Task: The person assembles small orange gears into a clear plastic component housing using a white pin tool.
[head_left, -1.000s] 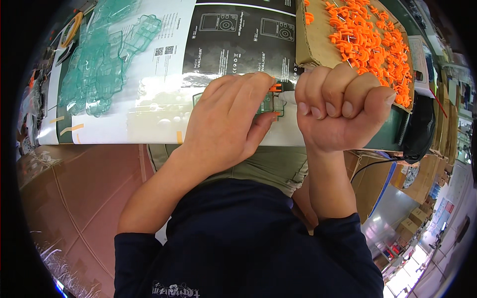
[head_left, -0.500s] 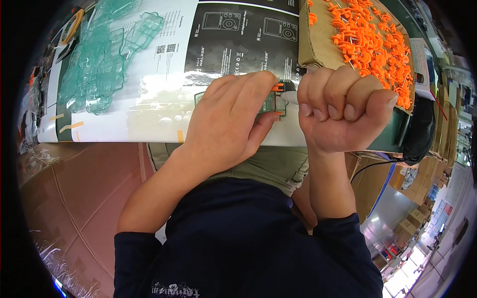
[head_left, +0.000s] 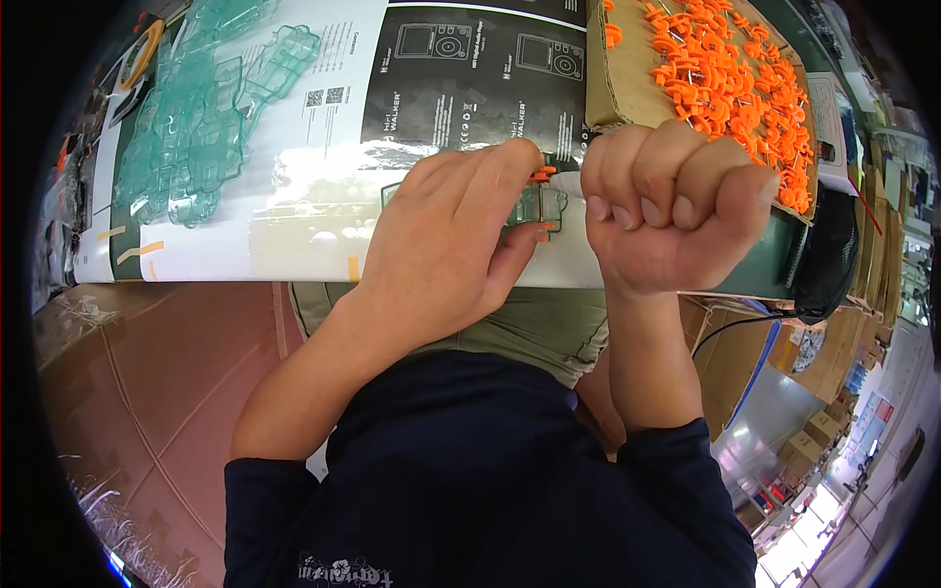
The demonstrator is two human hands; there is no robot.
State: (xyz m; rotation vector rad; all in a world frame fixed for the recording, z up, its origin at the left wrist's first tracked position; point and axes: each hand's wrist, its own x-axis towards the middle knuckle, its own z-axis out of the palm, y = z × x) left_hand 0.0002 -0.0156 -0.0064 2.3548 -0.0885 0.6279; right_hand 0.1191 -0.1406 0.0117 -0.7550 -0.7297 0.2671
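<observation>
My left hand (head_left: 441, 230) is closed over a clear green plastic case (head_left: 553, 210), pressing it to the table near the front edge. Most of that case is hidden under the palm; its right end shows past my thumb and index finger. An orange piece (head_left: 543, 174) sits at its far side by the index fingertip, and a bit of orange also shows by the thumb tip. My right hand (head_left: 676, 211) is a fist around a tool with a whitish shaft (head_left: 568, 183), which reaches left to the case beside the orange piece. The fist hides the rest of the tool.
Several clear green plastic cases (head_left: 211, 127) lie in a heap on the left. At the right a cardboard box (head_left: 613, 93) holds many orange parts with metal pins (head_left: 730, 93). A printed sheet (head_left: 431, 98) covers the table. A tape roll (head_left: 142, 54) lies far left, a black pouch (head_left: 826, 260) at right.
My right fist has shifted slightly left and away from me, with the whitish shaft. My left hand stays almost still on the case.
</observation>
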